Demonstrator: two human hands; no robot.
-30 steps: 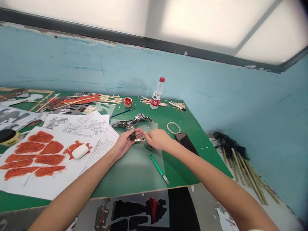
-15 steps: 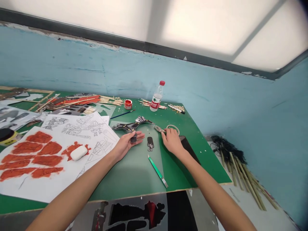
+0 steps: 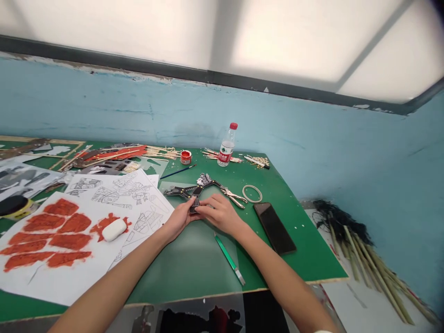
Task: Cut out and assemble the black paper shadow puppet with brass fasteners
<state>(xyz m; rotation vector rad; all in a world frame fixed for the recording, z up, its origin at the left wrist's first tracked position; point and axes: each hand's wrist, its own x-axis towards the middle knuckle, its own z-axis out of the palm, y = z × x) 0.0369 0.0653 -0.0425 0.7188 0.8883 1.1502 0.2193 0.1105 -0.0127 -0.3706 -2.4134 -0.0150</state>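
Note:
A black jointed paper figure (image 3: 197, 189) with gold dots and a white patterned head lies on the green table. My left hand (image 3: 179, 219) pinches the lower end of its dark body piece. Beside it, my right hand (image 3: 221, 213) has its fingers closed at the same piece, touching it from the right. Silver pliers (image 3: 235, 197) rest just beyond my right hand, near the figure's right arm. A green-handled craft knife (image 3: 229, 259) lies below my right hand on the translucent sheet (image 3: 187, 259). The small loose black piece seen earlier is hidden.
Right of the pliers are a ring (image 3: 252, 194) and a dark phone (image 3: 274, 228). A bottle (image 3: 226, 147) and red paint jar (image 3: 185, 157) stand behind. Painted paper (image 3: 79, 273) with a white eraser-like block (image 3: 114, 230) lies left. Sticks (image 3: 374, 268) lie beyond the right edge.
My right hand has left the pliers and moved left to the figure's lower piece. My left hand's fingers have closed from spread to a pinch. The view has shifted slightly.

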